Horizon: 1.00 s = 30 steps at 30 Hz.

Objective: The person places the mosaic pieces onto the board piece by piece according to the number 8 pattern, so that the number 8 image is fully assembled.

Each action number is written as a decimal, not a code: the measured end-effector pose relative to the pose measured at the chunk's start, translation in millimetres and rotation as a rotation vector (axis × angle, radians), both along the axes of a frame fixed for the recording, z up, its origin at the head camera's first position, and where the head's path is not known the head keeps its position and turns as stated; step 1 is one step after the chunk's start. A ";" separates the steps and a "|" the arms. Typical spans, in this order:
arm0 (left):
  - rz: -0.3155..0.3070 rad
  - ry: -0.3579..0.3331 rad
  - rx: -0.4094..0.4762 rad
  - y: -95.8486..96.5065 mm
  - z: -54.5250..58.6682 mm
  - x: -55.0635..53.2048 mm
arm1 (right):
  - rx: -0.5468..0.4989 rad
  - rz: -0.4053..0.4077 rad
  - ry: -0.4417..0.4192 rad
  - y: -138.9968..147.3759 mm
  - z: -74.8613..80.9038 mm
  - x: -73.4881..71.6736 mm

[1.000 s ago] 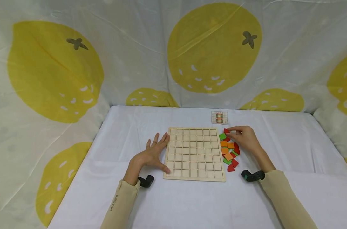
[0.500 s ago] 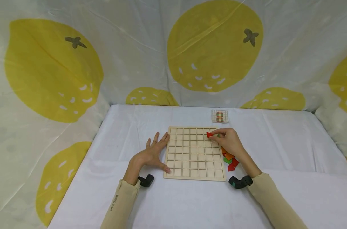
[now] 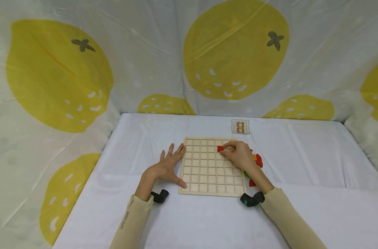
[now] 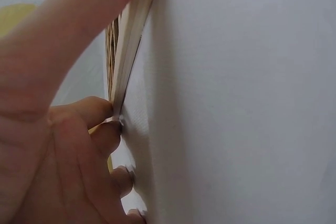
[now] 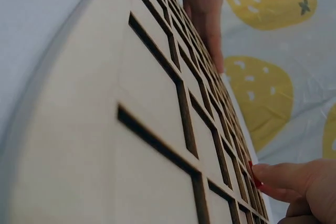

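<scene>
A square wooden grid board (image 3: 204,178) lies flat on the white cloth. My left hand (image 3: 164,170) rests at its left edge with fingers spread, thumb at the near corner; in the left wrist view, fingertips touch the board's side (image 4: 128,51). Over the upper right cells, my right hand (image 3: 241,157) pinches a red piece (image 3: 220,148) between thumb and fingers. The right wrist view has this red piece (image 5: 255,174) close against the grid. Whether the right palm hides another piece, I cannot tell.
Red, orange and green pieces (image 3: 259,161) lie along the board's right side, partly covered by the right hand and forearm. Behind the board is a small card (image 3: 240,127) with a coloured grid pattern. A lemon-print cloth (image 3: 234,52) hangs at the back.
My right hand has moved left from the pile onto the board, carrying the red piece; a green piece was also in its fingers half a second ago. My left hand has stayed in place.
</scene>
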<state>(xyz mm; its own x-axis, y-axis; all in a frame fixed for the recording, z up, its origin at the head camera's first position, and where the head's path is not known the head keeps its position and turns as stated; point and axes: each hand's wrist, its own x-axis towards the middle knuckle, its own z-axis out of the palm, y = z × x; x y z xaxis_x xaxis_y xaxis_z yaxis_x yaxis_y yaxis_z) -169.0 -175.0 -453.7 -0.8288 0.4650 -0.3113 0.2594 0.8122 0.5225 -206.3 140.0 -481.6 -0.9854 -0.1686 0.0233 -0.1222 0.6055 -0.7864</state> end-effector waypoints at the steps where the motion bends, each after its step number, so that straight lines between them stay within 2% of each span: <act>1: 0.001 0.000 0.001 -0.2 0.0 0.0 | -0.003 0.003 -0.001 -0.1 0.2 0.2; 21: -0.002 0.001 0.001 0.1 0.4 -0.5 | -0.039 0.039 0.020 -3.0 -0.6 -1.9; 30: -0.001 -0.007 -0.010 0.8 0.2 0.6 | 0.008 -0.022 0.002 24.9 4.6 1.7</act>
